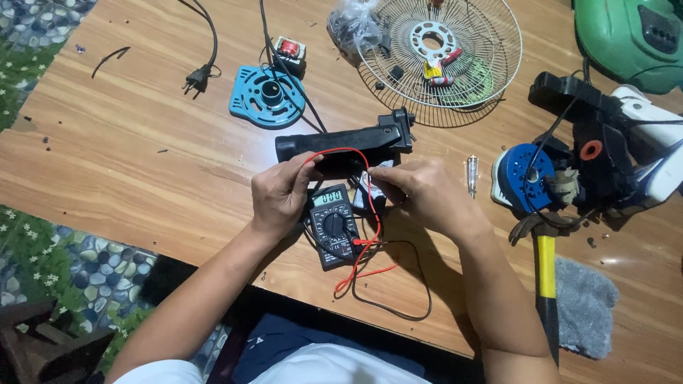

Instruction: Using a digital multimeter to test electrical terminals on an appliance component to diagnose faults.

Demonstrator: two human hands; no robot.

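Observation:
A black digital multimeter lies on the wooden table between my hands, its red and black leads looping beside it. My left hand pinches the red lead and touches a long black plastic housing. My right hand is closed around a probe, pressing it toward a small dark part just right of the meter. The probe tips are hidden by my fingers.
A wire fan grille with small parts lies at the back. A blue round plate, a plug and cord, a fan motor assembly, a yellow-handled hammer, a grey cloth and a tester screwdriver surround me.

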